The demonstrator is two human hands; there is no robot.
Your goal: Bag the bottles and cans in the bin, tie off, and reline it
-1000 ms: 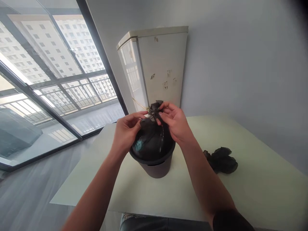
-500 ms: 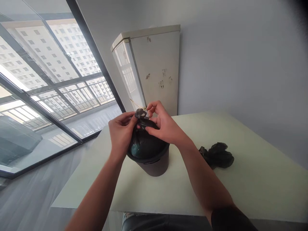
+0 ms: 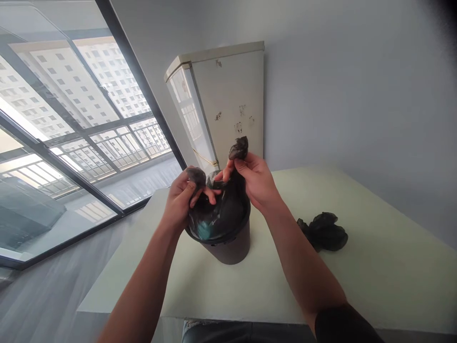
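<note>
1. Over the pale green table (image 3: 250, 295), it's a two-handed affair, both hands up at the mouth of a black plastic bag (image 3: 228, 209)!
2. And where is that bag? Seated in the grey bin (image 3: 233, 250), bulging up above the dark rim, its surface shiny, a teal patch (image 3: 204, 230) standing out on the near side.
3. On the near left, the left hand (image 3: 181, 193) is closed on one gathered tuft of the plastic, thumb pressing it, other fingers spread out over the top of the bag.
4. Across from it, the right hand (image 3: 257, 180) pinches a second tuft, thumb against fingers, the crumpled end poking up above the grip, higher than the left one.
5. Between the two grips, a gap! The tufts stand apart, with more crumpled plastic bunched between them.
6. Out to the right, beyond the right forearm, a loose heap of black plastic (image 3: 327, 232) lies on the tabletop, well apart from the bin.
7. Behind the action stands a white refrigerator (image 3: 239, 90), dark marks on its side, backed by a plain grey wall (image 3: 339, 95).
8. Far left, tall glass panes (image 3: 78, 105) look onto a balcony railing (image 3: 119, 147) and pale buildings.
</note>
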